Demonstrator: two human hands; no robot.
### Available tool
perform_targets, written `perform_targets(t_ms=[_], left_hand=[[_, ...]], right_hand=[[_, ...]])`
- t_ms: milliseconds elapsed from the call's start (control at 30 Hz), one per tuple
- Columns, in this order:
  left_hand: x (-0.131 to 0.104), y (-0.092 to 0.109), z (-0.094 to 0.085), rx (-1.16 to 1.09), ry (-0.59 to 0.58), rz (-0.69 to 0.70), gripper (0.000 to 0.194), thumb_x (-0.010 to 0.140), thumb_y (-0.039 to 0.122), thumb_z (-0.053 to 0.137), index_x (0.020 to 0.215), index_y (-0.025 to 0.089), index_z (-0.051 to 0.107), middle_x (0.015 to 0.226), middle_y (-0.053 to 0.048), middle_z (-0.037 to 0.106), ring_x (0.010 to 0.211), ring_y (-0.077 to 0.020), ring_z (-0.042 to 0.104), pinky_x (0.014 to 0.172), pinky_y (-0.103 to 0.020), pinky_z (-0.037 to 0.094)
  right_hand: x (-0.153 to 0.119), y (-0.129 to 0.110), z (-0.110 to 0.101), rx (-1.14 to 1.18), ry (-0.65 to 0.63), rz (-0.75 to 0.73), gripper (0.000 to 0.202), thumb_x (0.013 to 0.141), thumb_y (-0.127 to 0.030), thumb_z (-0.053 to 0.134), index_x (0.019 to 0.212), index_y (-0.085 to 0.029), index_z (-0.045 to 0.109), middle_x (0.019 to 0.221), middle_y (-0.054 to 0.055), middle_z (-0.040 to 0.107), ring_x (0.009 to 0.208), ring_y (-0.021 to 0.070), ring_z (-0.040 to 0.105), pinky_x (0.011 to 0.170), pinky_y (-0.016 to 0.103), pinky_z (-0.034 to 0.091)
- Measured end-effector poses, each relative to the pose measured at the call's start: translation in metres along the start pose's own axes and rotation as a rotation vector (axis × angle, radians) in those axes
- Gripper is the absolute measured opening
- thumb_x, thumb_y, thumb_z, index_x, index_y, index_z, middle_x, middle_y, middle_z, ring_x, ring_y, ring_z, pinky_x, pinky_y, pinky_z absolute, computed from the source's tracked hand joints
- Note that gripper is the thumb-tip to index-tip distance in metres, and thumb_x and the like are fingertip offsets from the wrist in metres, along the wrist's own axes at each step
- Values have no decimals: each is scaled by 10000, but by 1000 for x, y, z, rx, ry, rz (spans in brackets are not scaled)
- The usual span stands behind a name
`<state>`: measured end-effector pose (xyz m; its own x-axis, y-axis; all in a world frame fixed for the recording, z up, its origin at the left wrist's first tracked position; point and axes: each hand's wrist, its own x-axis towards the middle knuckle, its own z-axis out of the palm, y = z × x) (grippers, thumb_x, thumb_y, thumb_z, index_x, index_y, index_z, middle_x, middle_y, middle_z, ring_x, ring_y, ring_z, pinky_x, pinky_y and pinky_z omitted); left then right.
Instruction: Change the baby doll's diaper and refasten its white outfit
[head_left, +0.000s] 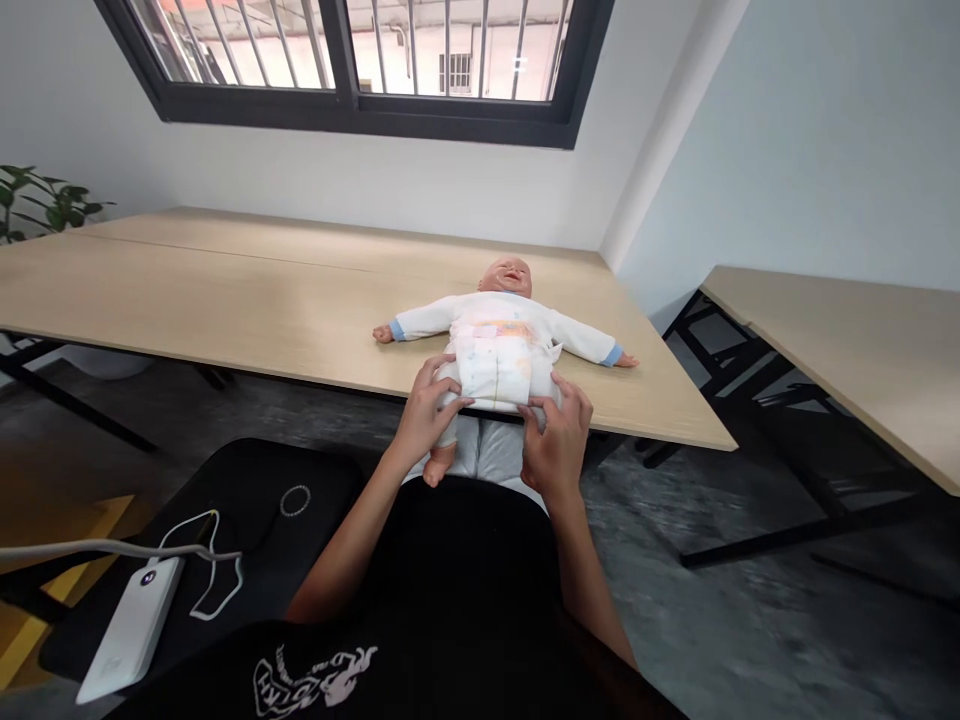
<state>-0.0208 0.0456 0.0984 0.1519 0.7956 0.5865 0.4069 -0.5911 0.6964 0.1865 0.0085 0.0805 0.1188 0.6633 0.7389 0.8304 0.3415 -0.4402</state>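
A baby doll (506, 275) lies on its back at the front edge of the table, arms spread wide, in a white top with blue cuffs. A white diaper (495, 370) with a coloured waistband covers its lower body. My left hand (429, 405) pinches the diaper's lower edge on the left, beside the doll's leg. On the right side, my right hand (557, 430) has its fingers closed at the diaper's lower corner. One bare doll foot (439, 466) hangs below the table edge near my left wrist; the other foot is hidden behind my right hand.
The light wood table (285, 300) runs along the wall under a barred window. A second table (840, 340) stands to the right across a gap. On a black chair (300, 470) at left lie a white power bank (131, 630) and a cable (217, 570).
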Motion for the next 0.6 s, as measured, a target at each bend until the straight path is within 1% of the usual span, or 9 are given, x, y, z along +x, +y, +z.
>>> perform_targets(t_ms=[100, 200, 267, 367, 500, 600], left_hand=[[-3, 2, 4, 5, 78, 44, 165, 947, 325, 686, 839, 209, 639, 1363, -110, 586, 1329, -276, 566, 1183, -476, 439], [-5, 2, 2, 12, 98, 64, 164, 924, 357, 726, 851, 216, 685, 1328, -103, 604, 1294, -277, 591, 1173, -471, 451], [-2, 3, -1, 3, 99, 37, 155, 913, 365, 742, 869, 221, 705, 1315, -103, 612, 1289, -277, 593, 1160, -463, 462], [6, 6, 0, -39, 117, -3, 170, 919, 370, 726, 863, 215, 684, 1298, -109, 619, 1290, -275, 588, 1149, -452, 464], [18, 12, 7, -104, 146, -69, 298, 974, 442, 638, 786, 210, 631, 1244, -105, 635, 1258, -263, 594, 1147, -424, 456], [21, 12, 10, -198, 158, -141, 373, 971, 525, 625, 771, 210, 643, 1223, -99, 633, 1242, -260, 595, 1123, -402, 473]], right_hand=[[1, 0, 1, -21, 67, -8, 289, 1063, -365, 482, 945, -193, 682, 1361, 173, 594, 1340, 331, 460, 1155, 559, 408], [2, 0, -4, 23, 49, -16, 273, 1055, -376, 504, 956, -203, 690, 1358, 164, 596, 1334, 324, 468, 1146, 549, 415], [4, -1, -7, 83, 34, 7, 263, 1035, -412, 546, 970, -209, 699, 1347, 157, 599, 1318, 322, 484, 1130, 548, 424], [14, -4, -7, 159, 70, 69, 283, 1019, -450, 566, 972, -204, 698, 1288, 156, 620, 1273, 315, 516, 1122, 547, 419], [31, -7, 2, 195, 73, 104, 296, 1008, -457, 561, 878, -208, 655, 1220, 151, 640, 1234, 314, 515, 1122, 539, 403], [36, -7, 6, 197, 71, 121, 307, 1006, -462, 544, 844, -214, 626, 1198, 146, 636, 1197, 309, 521, 1112, 534, 404]])
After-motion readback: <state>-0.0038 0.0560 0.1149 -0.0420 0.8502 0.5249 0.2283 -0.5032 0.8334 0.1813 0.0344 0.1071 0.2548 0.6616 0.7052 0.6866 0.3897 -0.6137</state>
